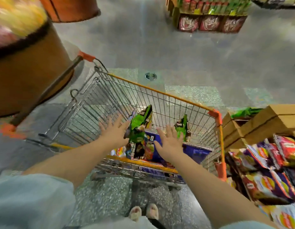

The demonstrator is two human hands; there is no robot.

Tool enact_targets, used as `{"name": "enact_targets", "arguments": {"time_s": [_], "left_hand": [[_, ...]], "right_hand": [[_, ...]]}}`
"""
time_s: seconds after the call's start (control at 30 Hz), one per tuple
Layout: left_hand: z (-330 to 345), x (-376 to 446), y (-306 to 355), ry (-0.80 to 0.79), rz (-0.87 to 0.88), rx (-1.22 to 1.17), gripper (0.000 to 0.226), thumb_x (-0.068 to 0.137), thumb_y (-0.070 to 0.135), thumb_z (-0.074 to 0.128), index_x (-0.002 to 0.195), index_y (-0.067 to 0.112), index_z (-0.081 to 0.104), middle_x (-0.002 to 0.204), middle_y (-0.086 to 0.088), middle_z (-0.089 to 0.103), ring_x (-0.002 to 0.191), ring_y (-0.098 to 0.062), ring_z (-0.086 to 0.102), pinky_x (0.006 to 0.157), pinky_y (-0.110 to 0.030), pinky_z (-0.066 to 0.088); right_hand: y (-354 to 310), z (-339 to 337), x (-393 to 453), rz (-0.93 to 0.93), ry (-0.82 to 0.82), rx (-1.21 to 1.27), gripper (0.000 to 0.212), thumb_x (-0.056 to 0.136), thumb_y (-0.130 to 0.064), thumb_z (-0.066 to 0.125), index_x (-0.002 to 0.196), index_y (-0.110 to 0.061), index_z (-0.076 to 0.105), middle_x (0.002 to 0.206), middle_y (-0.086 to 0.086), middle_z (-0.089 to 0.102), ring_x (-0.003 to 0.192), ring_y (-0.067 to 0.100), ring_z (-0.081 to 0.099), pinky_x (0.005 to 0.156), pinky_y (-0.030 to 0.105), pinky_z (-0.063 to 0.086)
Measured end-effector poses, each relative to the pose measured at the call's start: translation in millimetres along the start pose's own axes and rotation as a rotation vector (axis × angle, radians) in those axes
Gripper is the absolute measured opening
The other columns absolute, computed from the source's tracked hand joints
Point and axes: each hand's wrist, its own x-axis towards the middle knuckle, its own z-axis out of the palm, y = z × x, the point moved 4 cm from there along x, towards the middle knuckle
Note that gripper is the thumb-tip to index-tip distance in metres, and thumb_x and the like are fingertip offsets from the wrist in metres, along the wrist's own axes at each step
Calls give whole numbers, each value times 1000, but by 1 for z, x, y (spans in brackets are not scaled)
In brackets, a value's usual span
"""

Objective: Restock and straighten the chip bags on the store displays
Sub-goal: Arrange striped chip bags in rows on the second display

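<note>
Restock pick step: left hand (114, 131) and right hand (170, 141) are reaching, fingers spread, gripping nothing, into the cart (160, 92) at frame centre, over green chip bags (138, 125). Next: closing on a bag.

Wire cart (168, 95) on speckled floor (176, 52); chip bags (140, 128) inside

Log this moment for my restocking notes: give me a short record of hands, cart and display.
left hand: open, fingers spread, at a green chip bag
right hand: open, over the blue bag
cart: wire, orange-rimmed, holding several bags
second green bag: upright, near cart's right end
display: right of cart, red and purple bags
</note>
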Motion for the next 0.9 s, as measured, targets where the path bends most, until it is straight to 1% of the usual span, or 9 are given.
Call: {"name": "enact_targets", "arguments": {"time_s": [0.17, 0.3, 0.37, 0.47, 0.6, 0.67, 0.73, 0.83, 0.9], "left_hand": [[14, 19, -30, -108, -126, -108, 85, 87, 60, 49, 147, 46, -10, 158, 1, -19, 144, -37, -14, 106, -72, -5], [20, 35, -49, -120, -200, -97, 88, 84, 68, 47, 148, 44, -8, 158, 3, -18, 144, -37, -13, 104, -74, -4], [24, 42, -56, -150, -241, -128, 88, 85, 63, 50, 150, 39, -4, 160, 0, -11, 145, -37, 1, 105, -71, 3], [39, 52, -65, -259, -291, -186, 85, 88, 54, 51, 152, 33, -1, 160, -5, 3, 138, -36, 31, 109, -60, 25], [60, 75, -76, -314, -334, -202, 82, 90, 48, 50, 151, 33, -2, 157, -9, 15, 128, -37, 43, 100, -52, 39], [64, 87, -80, -326, -328, -213, 75, 92, 42, 49, 152, 27, 6, 152, -11, 27, 124, -36, 46, 100, -51, 41], [67, 97, -82, -361, -310, -220, 64, 94, 36, 48, 149, 17, 20, 144, -12, 39, 122, -32, 48, 100, -46, 42], [80, 114, -86, -403, -314, -230, 42, 92, 30, 48, 130, 11, 46, 126, -10, 55, 111, -28, 55, 88, -37, 46], [91, 123, -88, -446, -331, -242, 32, 91, 28, 49, 118, 11, 55, 116, -8, 59, 103, -26, 58, 81, -34, 46]], "right_hand": [[-19, -7, 48, -84, -27, -26, 61, 98, -55, 24, 151, -37, 0, 159, 6, -10, 145, 29, -13, 114, 56, -8], [-32, -8, 84, -144, -49, -81, 64, 96, -59, 24, 151, -37, 0, 159, 5, -13, 145, 29, -16, 112, 55, -12], [-39, -8, 103, -141, -73, -95, 65, 95, -60, 24, 152, -34, 4, 159, 6, -14, 144, 29, -18, 111, 55, -15], [-55, 0, 126, -125, -122, -147, 67, 94, -62, 25, 151, -29, 15, 159, 7, -12, 144, 30, -19, 110, 56, -16], [-79, 15, 156, -143, -169, -223, 70, 93, -64, 24, 151, -27, 16, 159, 8, -13, 143, 31, -21, 111, 59, -14], [-90, 21, 172, -134, -183, -227, 72, 92, -64, 24, 152, -25, 15, 158, 9, -14, 143, 32, -21, 110, 58, -14], [-99, 28, 186, -112, -190, -224, 73, 92, -64, 26, 152, -24, 16, 159, 9, -13, 143, 32, -21, 109, 59, -15], [-110, 39, 205, -97, -192, -253, 74, 91, -65, 27, 152, -25, 15, 159, 9, -12, 142, 34, -21, 104, 61, -21], [-114, 45, 216, -83, -209, -258, 75, 91, -65, 28, 152, -26, 13, 158, 9, -13, 142, 35, -23, 103, 62, -21]]}}
